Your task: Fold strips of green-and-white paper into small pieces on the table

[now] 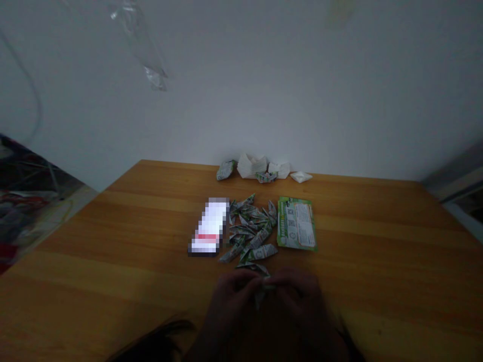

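Note:
Close to the table's near side, my left hand (237, 294) and my right hand (296, 291) meet, fingertips pinched together. Between them is a small piece of folded printed paper (259, 297), green and whitish; the fingers cover most of it, and the dim light hides its exact shape. Just beyond my fingers lies a loose pile of folded paper pieces (251, 229), narrow and pointed, with green and grey print. Right of the pile rests a stack of flat green printed leaflets (297, 223).
A phone (209, 226) with a lit, blurred screen lies left of the pile. Along the wall stand white folded papers (252, 166), a small white folded piece (301, 176) and a printed folded piece (226, 170). A clear plastic bag (141, 45) hangs on the wall above the wooden table (113, 226).

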`<action>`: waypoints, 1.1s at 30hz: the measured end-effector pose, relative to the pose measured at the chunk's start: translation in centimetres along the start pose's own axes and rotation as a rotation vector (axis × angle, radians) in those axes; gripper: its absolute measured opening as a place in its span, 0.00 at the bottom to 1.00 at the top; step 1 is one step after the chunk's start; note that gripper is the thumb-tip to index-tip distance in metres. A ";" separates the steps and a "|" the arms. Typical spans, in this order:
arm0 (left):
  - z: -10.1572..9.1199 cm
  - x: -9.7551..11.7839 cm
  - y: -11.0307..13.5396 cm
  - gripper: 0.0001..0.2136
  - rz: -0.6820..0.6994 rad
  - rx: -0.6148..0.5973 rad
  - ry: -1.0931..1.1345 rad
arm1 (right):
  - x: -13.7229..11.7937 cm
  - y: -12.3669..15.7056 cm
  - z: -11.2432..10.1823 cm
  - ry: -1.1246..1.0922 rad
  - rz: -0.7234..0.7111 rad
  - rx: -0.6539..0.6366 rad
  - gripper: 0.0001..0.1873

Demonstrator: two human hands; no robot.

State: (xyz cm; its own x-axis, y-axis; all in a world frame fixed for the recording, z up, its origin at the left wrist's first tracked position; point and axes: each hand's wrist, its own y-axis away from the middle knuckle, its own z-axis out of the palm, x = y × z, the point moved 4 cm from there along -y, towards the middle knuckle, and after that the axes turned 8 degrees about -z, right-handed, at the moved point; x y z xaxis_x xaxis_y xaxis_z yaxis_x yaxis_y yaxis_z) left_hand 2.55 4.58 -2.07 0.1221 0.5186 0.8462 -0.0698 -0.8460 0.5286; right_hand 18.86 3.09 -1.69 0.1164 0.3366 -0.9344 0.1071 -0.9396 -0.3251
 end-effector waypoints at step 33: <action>0.3 0.2 0.9 0.12 0.241 0.014 -0.079 | 1.1 0.4 1.3 -0.075 0.207 0.148 0.14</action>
State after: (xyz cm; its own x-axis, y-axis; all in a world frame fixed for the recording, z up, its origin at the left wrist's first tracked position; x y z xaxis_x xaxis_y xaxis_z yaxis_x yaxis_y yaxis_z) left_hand 2.84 3.87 -1.42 0.1803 0.2911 0.9395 -0.0926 -0.9459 0.3109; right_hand 17.76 3.00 -3.09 0.0470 0.1357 -0.9896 -0.0581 -0.9887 -0.1383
